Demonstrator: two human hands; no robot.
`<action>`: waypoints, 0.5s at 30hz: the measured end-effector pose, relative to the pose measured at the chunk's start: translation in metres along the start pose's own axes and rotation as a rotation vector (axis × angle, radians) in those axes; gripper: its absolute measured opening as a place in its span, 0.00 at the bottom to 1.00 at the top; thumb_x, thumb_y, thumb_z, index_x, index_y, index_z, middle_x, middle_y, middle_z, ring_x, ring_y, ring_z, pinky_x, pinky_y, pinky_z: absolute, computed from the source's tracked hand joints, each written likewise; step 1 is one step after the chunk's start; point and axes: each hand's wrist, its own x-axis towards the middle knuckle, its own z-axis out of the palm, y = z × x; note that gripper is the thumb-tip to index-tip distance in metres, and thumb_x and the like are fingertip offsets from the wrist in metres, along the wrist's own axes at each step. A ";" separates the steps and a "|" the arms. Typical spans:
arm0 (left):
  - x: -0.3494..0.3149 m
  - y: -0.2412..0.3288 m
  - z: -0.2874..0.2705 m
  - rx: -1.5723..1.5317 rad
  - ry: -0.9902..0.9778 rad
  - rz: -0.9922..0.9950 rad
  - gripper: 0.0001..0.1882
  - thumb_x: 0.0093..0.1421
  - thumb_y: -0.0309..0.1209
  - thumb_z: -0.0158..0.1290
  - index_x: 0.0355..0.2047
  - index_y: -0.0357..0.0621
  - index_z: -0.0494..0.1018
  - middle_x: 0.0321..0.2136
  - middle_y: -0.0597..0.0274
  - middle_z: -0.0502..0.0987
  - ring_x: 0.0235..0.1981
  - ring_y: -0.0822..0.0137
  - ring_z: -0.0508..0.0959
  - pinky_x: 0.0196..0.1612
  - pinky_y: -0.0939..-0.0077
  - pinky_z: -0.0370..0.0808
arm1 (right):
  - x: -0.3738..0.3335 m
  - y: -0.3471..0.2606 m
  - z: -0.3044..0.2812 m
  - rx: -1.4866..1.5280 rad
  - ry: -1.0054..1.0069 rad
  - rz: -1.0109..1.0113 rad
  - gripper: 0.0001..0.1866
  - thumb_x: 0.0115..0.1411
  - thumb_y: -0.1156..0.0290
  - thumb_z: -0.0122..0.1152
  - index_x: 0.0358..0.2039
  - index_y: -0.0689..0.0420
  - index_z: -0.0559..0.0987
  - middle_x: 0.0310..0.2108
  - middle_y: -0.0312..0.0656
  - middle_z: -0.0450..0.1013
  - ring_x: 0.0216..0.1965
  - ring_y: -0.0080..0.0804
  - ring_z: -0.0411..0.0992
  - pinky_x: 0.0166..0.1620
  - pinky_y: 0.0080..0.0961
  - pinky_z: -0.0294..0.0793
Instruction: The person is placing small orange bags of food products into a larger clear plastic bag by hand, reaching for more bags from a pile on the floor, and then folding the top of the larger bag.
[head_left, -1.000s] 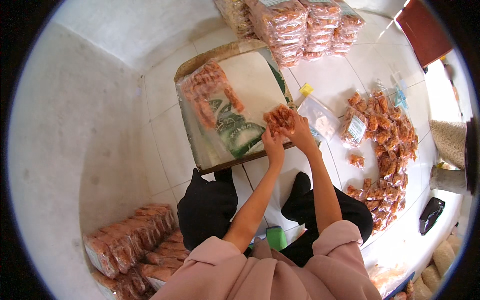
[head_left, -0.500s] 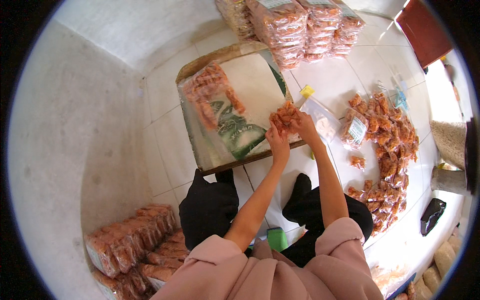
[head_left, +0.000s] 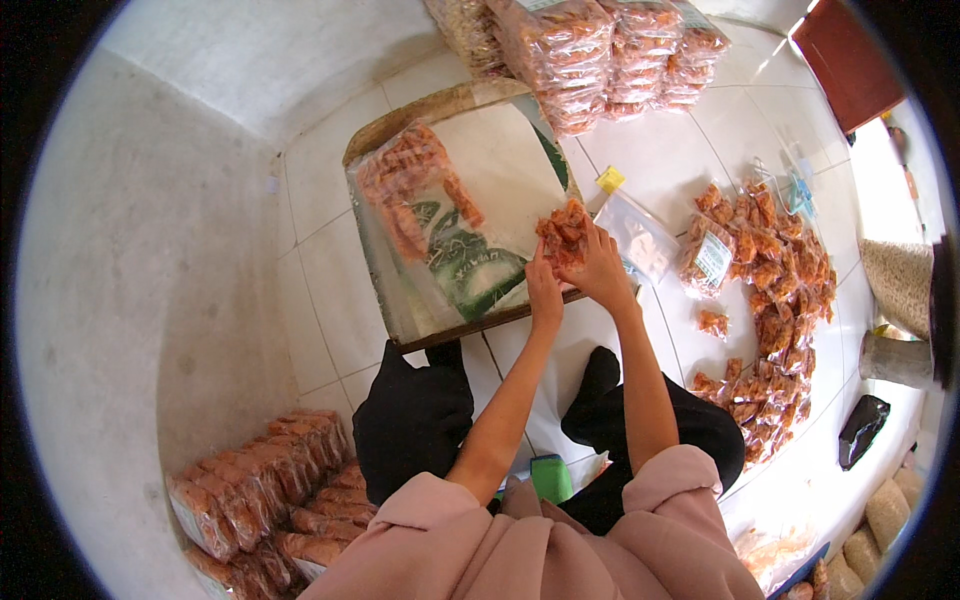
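Packet [head_left: 561,232] is grasped by the fingers of left hand [head_left: 543,288] and right hand [head_left: 604,273], the latter's now laid straighter along it; handling judged unfinished.

From the fingers [head_left: 598,246], open table [head_left: 500,150] lies at 11 o'clock, giving a low, flat passage. At 10 o'clock the large filled bag [head_left: 405,180] blocks it. Bare floor [head_left: 690,140] opens toward 1 or 2 o'clock, but stacked bags [head_left: 560,75] wall off 12. Heaped packets [head_left: 775,310] obstruct 3 to 4 o'clock; how high is hard to judge from above. Knees [head_left: 415,420] crowd 5 and 7.
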 end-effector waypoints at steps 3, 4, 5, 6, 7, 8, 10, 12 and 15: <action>0.000 0.000 0.006 0.073 -0.020 0.058 0.24 0.63 0.35 0.32 0.60 0.45 0.52 0.45 0.53 0.56 0.48 0.61 0.65 0.43 0.69 0.71 | -0.002 -0.006 0.012 0.010 0.146 0.139 0.53 0.39 0.52 0.67 0.60 0.61 0.50 0.47 0.51 0.63 0.47 0.49 0.61 0.49 0.41 0.63; 0.000 0.000 0.005 0.002 -0.022 0.027 0.24 0.63 0.36 0.32 0.59 0.44 0.52 0.46 0.51 0.56 0.50 0.61 0.64 0.43 0.70 0.71 | -0.002 -0.010 0.018 0.015 0.146 0.135 0.53 0.39 0.52 0.67 0.60 0.61 0.50 0.47 0.51 0.63 0.47 0.49 0.61 0.49 0.41 0.63; 0.001 0.002 0.001 0.006 -0.017 0.032 0.24 0.63 0.36 0.32 0.59 0.44 0.52 0.46 0.51 0.56 0.50 0.61 0.64 0.43 0.70 0.71 | -0.003 -0.014 0.024 -0.037 0.207 0.145 0.52 0.38 0.53 0.67 0.59 0.60 0.50 0.46 0.50 0.63 0.46 0.49 0.62 0.48 0.40 0.63; 0.001 0.003 0.002 0.242 0.002 0.086 0.25 0.63 0.37 0.33 0.59 0.43 0.53 0.47 0.51 0.57 0.48 0.62 0.65 0.42 0.71 0.71 | -0.003 -0.011 0.027 -0.098 0.274 0.160 0.52 0.38 0.54 0.68 0.59 0.60 0.51 0.45 0.48 0.64 0.45 0.48 0.62 0.48 0.39 0.64; 0.001 0.005 0.003 0.476 0.021 0.141 0.25 0.63 0.38 0.33 0.59 0.42 0.53 0.47 0.50 0.58 0.47 0.63 0.66 0.40 0.73 0.71 | -0.003 -0.008 0.030 -0.100 0.278 0.159 0.52 0.38 0.54 0.68 0.59 0.60 0.51 0.45 0.48 0.64 0.45 0.48 0.62 0.48 0.39 0.64; -0.001 0.006 0.005 0.474 0.018 0.144 0.25 0.63 0.38 0.33 0.59 0.42 0.53 0.47 0.50 0.58 0.47 0.63 0.66 0.40 0.73 0.71 | -0.004 -0.005 0.033 -0.143 0.313 0.151 0.51 0.38 0.56 0.68 0.58 0.60 0.52 0.44 0.48 0.64 0.45 0.48 0.62 0.48 0.39 0.64; -0.007 0.017 0.014 0.200 -0.042 -0.116 0.26 0.64 0.41 0.33 0.60 0.46 0.51 0.50 0.53 0.60 0.45 0.66 0.68 0.44 0.70 0.70 | -0.004 0.003 0.032 -0.189 0.358 0.147 0.49 0.37 0.57 0.68 0.58 0.60 0.54 0.43 0.47 0.64 0.44 0.47 0.63 0.47 0.39 0.64; 0.000 0.013 0.002 0.167 -0.076 -0.070 0.26 0.64 0.42 0.33 0.60 0.46 0.51 0.50 0.54 0.61 0.45 0.66 0.68 0.43 0.72 0.70 | 0.000 -0.003 0.031 -0.036 0.385 0.141 0.45 0.37 0.62 0.68 0.55 0.60 0.58 0.43 0.47 0.65 0.44 0.47 0.62 0.47 0.39 0.64; -0.002 0.021 -0.009 0.151 -0.159 -0.007 0.26 0.64 0.43 0.34 0.60 0.46 0.51 0.48 0.56 0.64 0.43 0.67 0.69 0.43 0.74 0.69 | -0.004 -0.008 0.027 0.075 0.441 0.046 0.42 0.36 0.67 0.68 0.53 0.60 0.61 0.42 0.48 0.65 0.44 0.48 0.62 0.47 0.39 0.64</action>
